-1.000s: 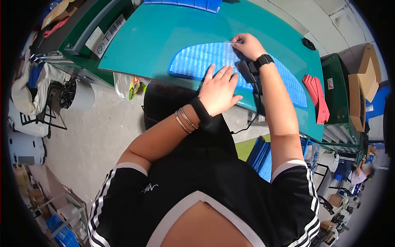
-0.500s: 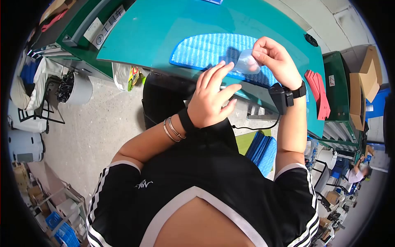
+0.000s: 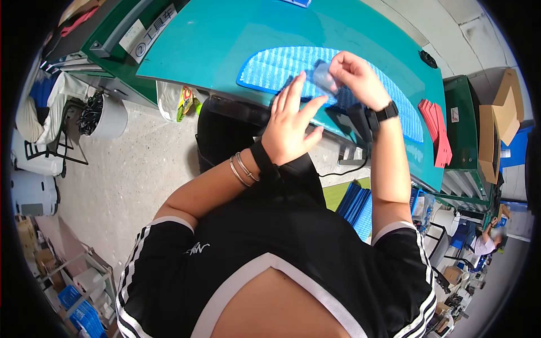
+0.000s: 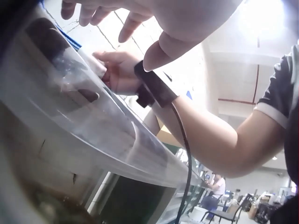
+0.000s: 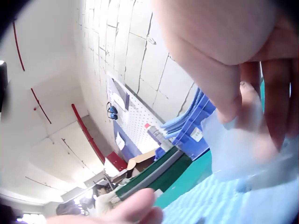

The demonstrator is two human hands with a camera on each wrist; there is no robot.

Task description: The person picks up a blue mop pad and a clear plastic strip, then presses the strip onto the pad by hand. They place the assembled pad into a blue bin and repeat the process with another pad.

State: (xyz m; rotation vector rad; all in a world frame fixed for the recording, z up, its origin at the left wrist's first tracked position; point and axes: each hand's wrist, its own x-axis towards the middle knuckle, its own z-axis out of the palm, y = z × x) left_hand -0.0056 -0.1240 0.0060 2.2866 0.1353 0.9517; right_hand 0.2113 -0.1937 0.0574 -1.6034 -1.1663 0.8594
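A blue-and-white striped pad (image 3: 270,70) with a curved far edge lies on the green table (image 3: 208,45). Over its middle, my right hand (image 3: 360,81) pinches a translucent piece of plastic film (image 3: 322,78) between thumb and fingers. In the right wrist view the film (image 5: 229,151) hangs from the fingertips, close over the pad's ribbed surface. My left hand (image 3: 287,127) is at the pad's near edge with its fingers spread and nothing in them. From the left wrist, that hand's fingers (image 4: 131,25) appear loosely extended, with the right hand beyond.
Red flat strips (image 3: 435,135) lie at the table's right end, near a black bundle (image 3: 428,58). A blue bin (image 5: 196,133) holding blue pads stands at the back. More blue pads (image 3: 355,208) are stacked below the table, and an open cardboard box (image 3: 501,112) is at right.
The right hand has lifted the film from the pad's far edge, swung it right and near, then brought it back over the pad. The left hand has come off the pad toward the body.
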